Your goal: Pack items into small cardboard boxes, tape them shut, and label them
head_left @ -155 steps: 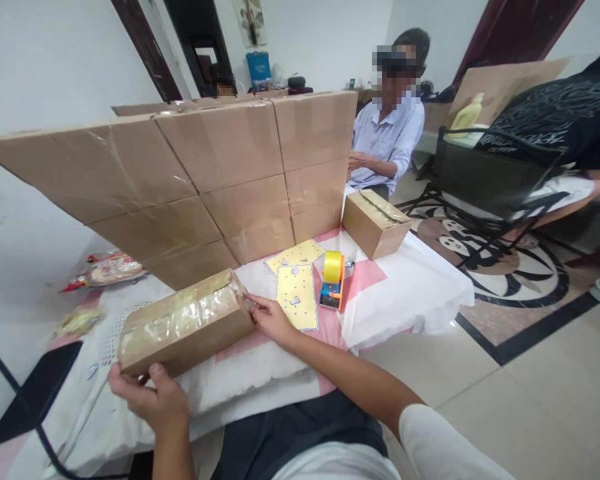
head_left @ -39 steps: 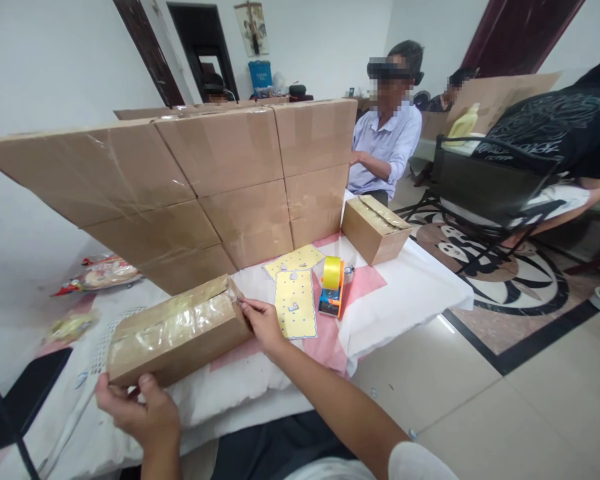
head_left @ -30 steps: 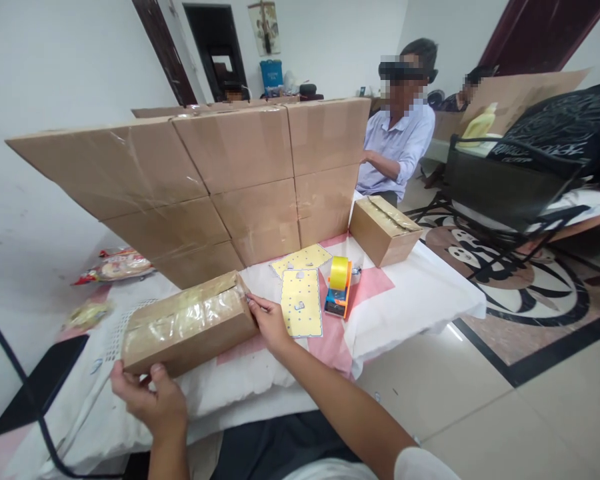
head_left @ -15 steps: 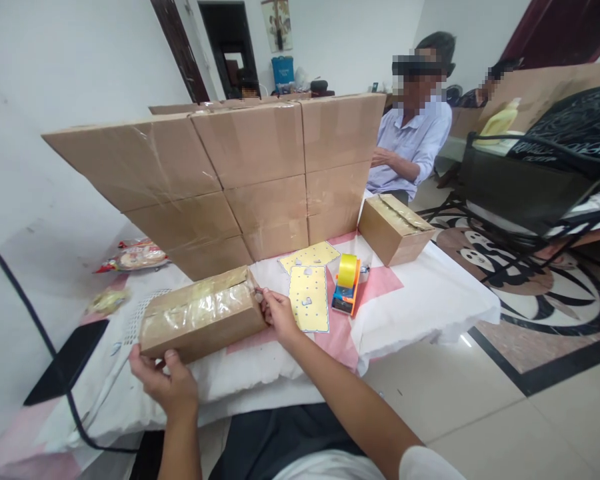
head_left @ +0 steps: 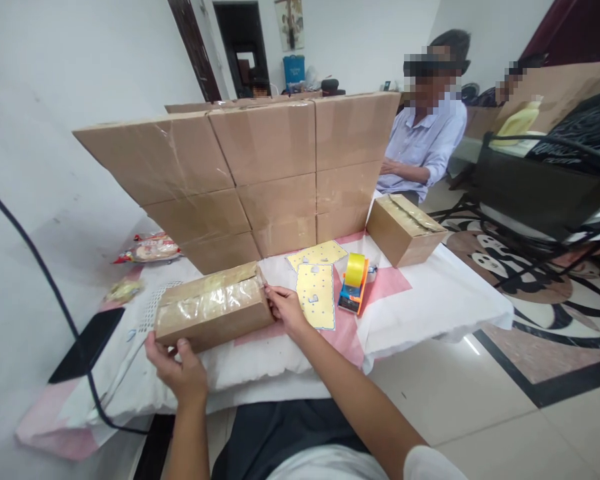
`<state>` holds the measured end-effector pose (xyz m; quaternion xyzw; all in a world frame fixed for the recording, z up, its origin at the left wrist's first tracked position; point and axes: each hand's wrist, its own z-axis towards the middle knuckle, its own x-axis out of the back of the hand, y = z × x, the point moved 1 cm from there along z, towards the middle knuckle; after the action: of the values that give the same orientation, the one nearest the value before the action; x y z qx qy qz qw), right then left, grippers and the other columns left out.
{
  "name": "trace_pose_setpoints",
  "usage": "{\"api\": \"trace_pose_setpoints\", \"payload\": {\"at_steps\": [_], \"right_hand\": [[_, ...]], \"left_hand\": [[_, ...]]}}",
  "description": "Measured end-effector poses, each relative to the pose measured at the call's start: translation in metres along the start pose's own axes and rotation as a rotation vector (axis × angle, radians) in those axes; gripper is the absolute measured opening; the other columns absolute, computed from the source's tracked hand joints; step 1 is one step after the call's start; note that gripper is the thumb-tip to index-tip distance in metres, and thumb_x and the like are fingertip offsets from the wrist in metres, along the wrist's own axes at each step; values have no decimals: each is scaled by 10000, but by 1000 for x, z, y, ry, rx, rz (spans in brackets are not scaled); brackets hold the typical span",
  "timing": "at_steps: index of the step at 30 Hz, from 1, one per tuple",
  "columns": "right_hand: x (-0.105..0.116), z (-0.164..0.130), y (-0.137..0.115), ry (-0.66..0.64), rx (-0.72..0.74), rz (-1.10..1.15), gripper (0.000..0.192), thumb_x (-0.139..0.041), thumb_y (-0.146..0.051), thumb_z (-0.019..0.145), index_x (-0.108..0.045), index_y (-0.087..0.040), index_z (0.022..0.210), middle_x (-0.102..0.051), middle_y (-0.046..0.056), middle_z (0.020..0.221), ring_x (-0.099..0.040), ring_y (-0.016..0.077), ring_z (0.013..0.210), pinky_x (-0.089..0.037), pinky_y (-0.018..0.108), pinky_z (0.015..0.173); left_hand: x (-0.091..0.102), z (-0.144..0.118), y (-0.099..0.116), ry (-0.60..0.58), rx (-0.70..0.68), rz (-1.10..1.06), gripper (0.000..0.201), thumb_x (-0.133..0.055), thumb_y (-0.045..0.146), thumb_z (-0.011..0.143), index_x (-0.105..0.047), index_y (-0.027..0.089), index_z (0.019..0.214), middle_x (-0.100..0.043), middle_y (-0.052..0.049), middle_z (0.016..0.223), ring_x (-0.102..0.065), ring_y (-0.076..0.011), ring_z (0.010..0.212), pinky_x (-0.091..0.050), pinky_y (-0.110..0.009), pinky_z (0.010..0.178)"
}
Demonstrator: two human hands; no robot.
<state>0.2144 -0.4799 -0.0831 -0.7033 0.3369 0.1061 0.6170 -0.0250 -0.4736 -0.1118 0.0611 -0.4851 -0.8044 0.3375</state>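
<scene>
Head view, grip: left hand (head_left: 180, 370) clasps the near left end of the taped carton (head_left: 214, 307), thumb on the front face, fingers tucked under that end; right hand (head_left: 286, 311) is pressed flat-fingered against the carton's right end, closed on nothing, only touching.
Carton's place: it lies on its side on the white cloth (head_left: 430, 300) of the table, long side toward the person, between the two hands.
Carton's look: plain brown card, long and low; glossy clear tape runs wrinkled along its top and folds down over the right end.
How far along: the top seam looks already taped shut; by my reading the right end is being smoothed down, and the left end is hidden by the hand, so I cannot tell whether it is sealed.
Right of the carton: yellow sheets (head_left: 318, 301) with small holes, just beside the right hand; then a tape dispenser (head_left: 355, 288) with a yellow roll.
Behind the carton: a stacked wall of cartons (head_left: 260, 173).
Far right of it: a second small carton (head_left: 405, 228), taped on top, well apart.
Left of it: snack packets (head_left: 149, 248).
Beyond: a seated person in a pale shirt (head_left: 425, 143).
</scene>
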Motion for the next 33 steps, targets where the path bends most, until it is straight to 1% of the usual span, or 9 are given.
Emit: {"api": "trace_pose_setpoints", "payload": {"at_steps": [4,8,11,13,15,19,25,29,33], "right_hand": [[-2,5,3,-37,-24,-61,524,-894,-574,547,-787,-161,850,-482,-83,512,-292,37,427,-134,234,431],[-4,7,4,-50,-25,-108,503,-888,-572,546,-787,-165,824,-486,-80,493,-317,51,434,-158,236,431],[-1,6,3,-21,2,-84,542,-878,-537,580,-811,-161,964,-520,-67,534,-338,63,476,-193,238,453],[3,6,1,10,24,-43,620,-871,-508,597,-799,-156,1103,-509,-74,548,-299,60,484,-193,243,467],[6,6,-2,56,53,-18,656,-860,-495,607,-784,-144,1157,-492,-79,555,-261,57,490,-188,249,475],[6,8,-3,81,75,-48,567,-857,-496,607,-808,-147,1051,-522,-56,576,-303,70,515,-209,257,483],[2,10,0,-71,26,-123,462,-875,-530,598,-793,-178,886,-494,-71,503,-346,72,471,-191,245,464],[2,9,-1,-36,26,-95,537,-868,-529,603,-793,-173,997,-511,-82,506,-315,58,438,-181,243,451],[2,8,-1,26,74,-48,590,-864,-513,604,-787,-163,1072,-511,-87,507,-325,57,442,-181,242,454]], "left_hand": [[0,1,0,11,-1,7,759,-573,298,886,-323,123,1581,-557,-210,1457,-577,-276,1303,-471,-428,1070],[1,2,0,18,-17,4,750,-556,285,894,-323,107,1584,-559,-214,1441,-585,-268,1272,-477,-419,1057],[2,2,0,23,-31,12,739,-555,276,898,-332,105,1580,-572,-215,1423,-596,-267,1252,-489,-413,1036],[2,1,2,16,-42,7,730,-555,277,905,-332,104,1579,-573,-218,1421,-597,-263,1252,-495,-404,1027],[2,1,3,1,-49,-6,729,-554,284,913,-326,102,1580,-565,-223,1433,-592,-259,1268,-496,-391,1024],[2,1,1,4,-52,-18,736,-572,305,900,-341,99,1567,-549,-227,1451,-589,-262,1278,-502,-379,1011],[0,1,-1,-13,-48,-152,733,-596,328,888,-340,123,1544,-516,-214,1477,-544,-258,1335,-430,-400,1127],[-1,1,-1,-10,-41,-153,723,-614,351,889,-354,128,1526,-513,-218,1480,-536,-266,1346,-412,-413,1140],[-1,1,-3,-36,-33,-153,717,-602,353,901,-346,135,1535,-503,-227,1502,-549,-257,1334,-452,-385,1074]]}}
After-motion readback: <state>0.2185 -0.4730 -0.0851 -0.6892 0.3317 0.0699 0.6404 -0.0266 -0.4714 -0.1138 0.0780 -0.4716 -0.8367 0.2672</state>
